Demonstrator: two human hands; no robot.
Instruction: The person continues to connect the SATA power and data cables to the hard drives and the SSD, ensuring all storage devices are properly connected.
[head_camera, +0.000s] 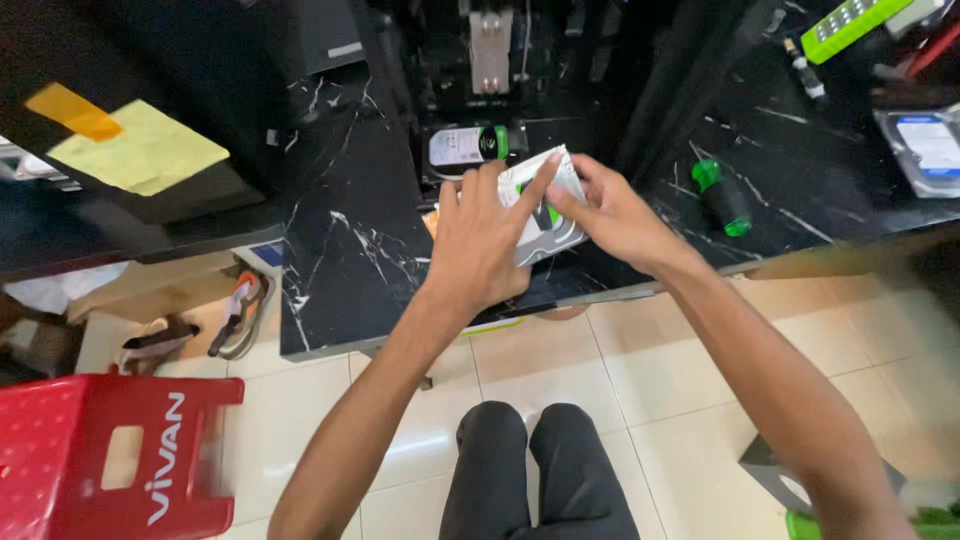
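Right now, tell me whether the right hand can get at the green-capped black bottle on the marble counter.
Probably yes. The bottle lies on bare counter just right of the right hand, nothing between them. But both hands, left hand too, hold a hard drive, so the right must let go first.

We have open black marble worktop (340, 200) to the left of our hands. Straight ahead a second hard drive (470, 145) lies just beyond, under the dark open computer case (500, 50). To the right a green-capped bottle (722, 197) stands in the way, with clutter behind it.
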